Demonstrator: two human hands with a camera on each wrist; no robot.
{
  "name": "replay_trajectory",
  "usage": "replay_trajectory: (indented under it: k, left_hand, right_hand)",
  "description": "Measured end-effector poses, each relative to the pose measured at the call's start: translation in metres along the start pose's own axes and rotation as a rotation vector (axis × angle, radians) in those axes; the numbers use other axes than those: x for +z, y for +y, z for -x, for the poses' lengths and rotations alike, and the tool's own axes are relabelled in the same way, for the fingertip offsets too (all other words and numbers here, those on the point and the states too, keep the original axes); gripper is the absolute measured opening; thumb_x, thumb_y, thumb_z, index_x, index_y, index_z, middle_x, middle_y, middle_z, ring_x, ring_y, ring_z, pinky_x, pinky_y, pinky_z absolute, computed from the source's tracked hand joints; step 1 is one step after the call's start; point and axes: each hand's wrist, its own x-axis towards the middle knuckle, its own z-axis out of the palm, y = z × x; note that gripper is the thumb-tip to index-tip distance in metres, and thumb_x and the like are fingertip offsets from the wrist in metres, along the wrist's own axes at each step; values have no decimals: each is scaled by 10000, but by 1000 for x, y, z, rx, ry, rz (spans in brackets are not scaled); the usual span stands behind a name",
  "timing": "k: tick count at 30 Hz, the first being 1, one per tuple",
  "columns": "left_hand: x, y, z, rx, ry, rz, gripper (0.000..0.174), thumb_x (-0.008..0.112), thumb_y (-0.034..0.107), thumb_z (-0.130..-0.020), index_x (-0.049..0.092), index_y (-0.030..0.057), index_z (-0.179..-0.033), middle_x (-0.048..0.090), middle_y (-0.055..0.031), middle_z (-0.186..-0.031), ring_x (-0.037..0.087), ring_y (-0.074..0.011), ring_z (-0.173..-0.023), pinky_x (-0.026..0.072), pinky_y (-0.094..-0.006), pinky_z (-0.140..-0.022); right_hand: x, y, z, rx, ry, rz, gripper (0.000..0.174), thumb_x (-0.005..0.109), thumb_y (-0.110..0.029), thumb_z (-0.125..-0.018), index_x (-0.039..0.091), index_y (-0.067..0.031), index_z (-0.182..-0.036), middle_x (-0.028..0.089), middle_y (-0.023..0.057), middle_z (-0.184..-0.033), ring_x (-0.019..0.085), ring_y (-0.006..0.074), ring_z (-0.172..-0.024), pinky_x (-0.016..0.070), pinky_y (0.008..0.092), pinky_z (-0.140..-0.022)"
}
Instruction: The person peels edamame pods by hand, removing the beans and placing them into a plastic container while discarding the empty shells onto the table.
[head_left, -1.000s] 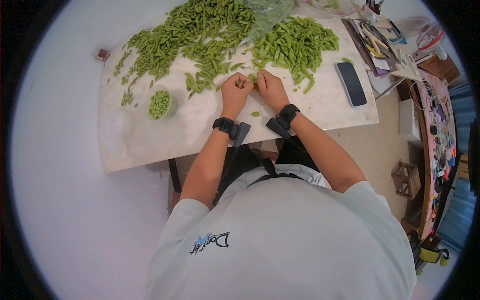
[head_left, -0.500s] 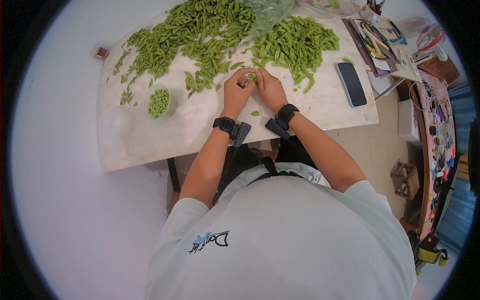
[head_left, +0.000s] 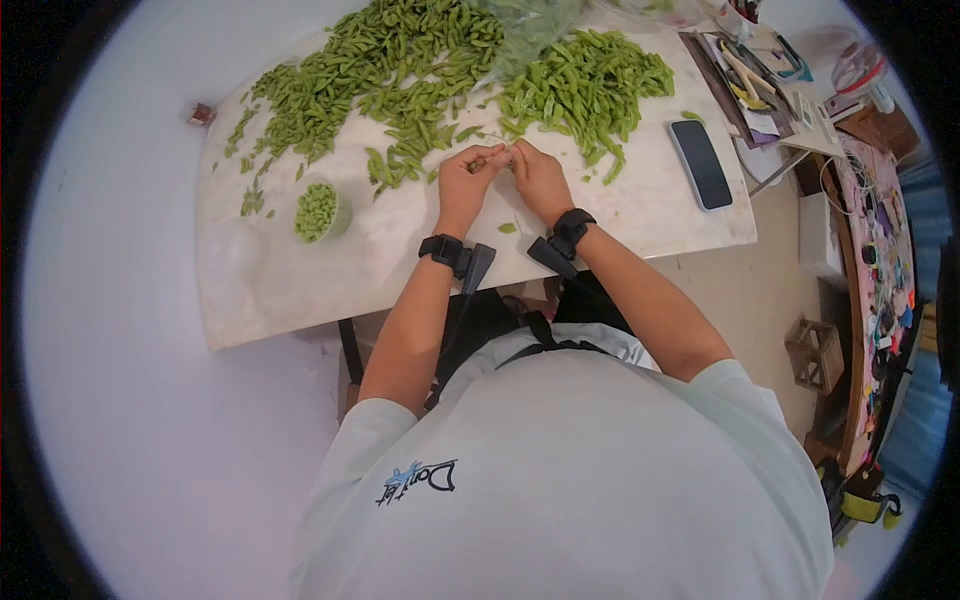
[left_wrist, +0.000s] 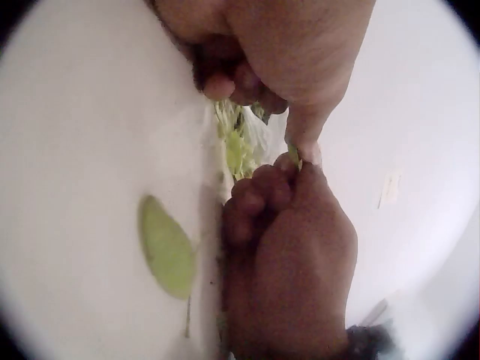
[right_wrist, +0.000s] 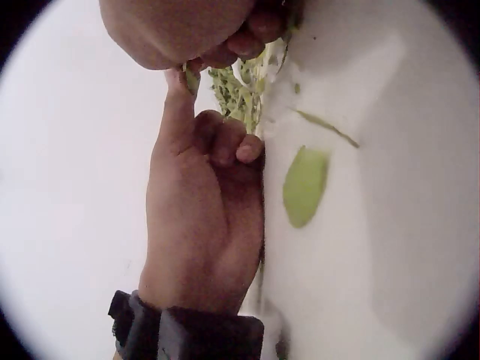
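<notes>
A green pod (right_wrist: 193,79), mostly hidden, is pinched by the left hand (head_left: 465,190) and the right hand (head_left: 545,186) together, over the table (head_left: 300,290). If it were squeezed too hard, 1 bean could be shot loose, the cup (head_left: 345,212) being set well apart.

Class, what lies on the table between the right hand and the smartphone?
In the head view, the near tip of the right bean-pod pile and small green scraps lie between the right hand and smartphone.

White table (head_left: 280,285) w/ lg pod pile (head_left: 330,100), smaller pile (head_left: 590,95) to R, bean tub (head_left: 343,216), loose leaf (head_left: 507,228); phone (head_left: 702,165) nr R edge.
</notes>
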Motion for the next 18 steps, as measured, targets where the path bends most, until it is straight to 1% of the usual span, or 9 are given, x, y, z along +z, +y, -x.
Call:
replay_trajectory:
  k: [2, 5, 8, 11, 18]
  left_hand:
    - [0, -6, -2, -17, -23, 23, 189, 697, 161, -831, 698, 4, -937, 538, 58, -680, 402, -27, -608, 328, -182, -555]
    - [-5, -2, -1, -56, -72, -26, 164, 686, 157, -838, 692, 10, -912, 587, 40, -733, 436, -28, -640, 361, -180, -588]
    - [-1, -9, -2, 49, -39, 54, 177, 698, 173, -823, 665, 0, -835, 410, 68, -625, 343, -44, -590, 298, -208, -535]
    - [-2, -1, 2, 42, -52, 19, 181, 680, 178, -839, 630, 4, -832, 438, 58, -656, 372, -52, -620, 331, -210, -570]
    - [-2, -9, 3, 94, -74, -4, 187, 643, 195, -867, 611, 17, -911, 502, 27, -703, 426, -76, -659, 373, -224, -608]
  right_hand:
    - [-2, -1, 2, 3, -5, -1, 240, 406, -252, -967, 513, -45, -910, 587, 222, -735, 576, 413, -709, 448, 487, -628]
    - [-2, 0, 3, -9, -30, 13, 244, 399, -254, -967, 515, -46, -914, 584, 221, -732, 572, 416, -710, 445, 491, -636]
    - [-4, -1, 3, -17, -63, 36, 247, 389, -252, -966, 513, -45, -912, 582, 223, -733, 570, 420, -711, 443, 496, -643]
    - [-2, 1, 3, -42, -59, 45, 249, 381, -248, -966, 510, -43, -907, 582, 225, -740, 569, 422, -715, 443, 498, -649]
    - [-3, -3, 5, -63, -45, 53, 251, 375, -249, -968, 507, -45, -904, 582, 227, -745, 568, 424, -714, 441, 500, -646]
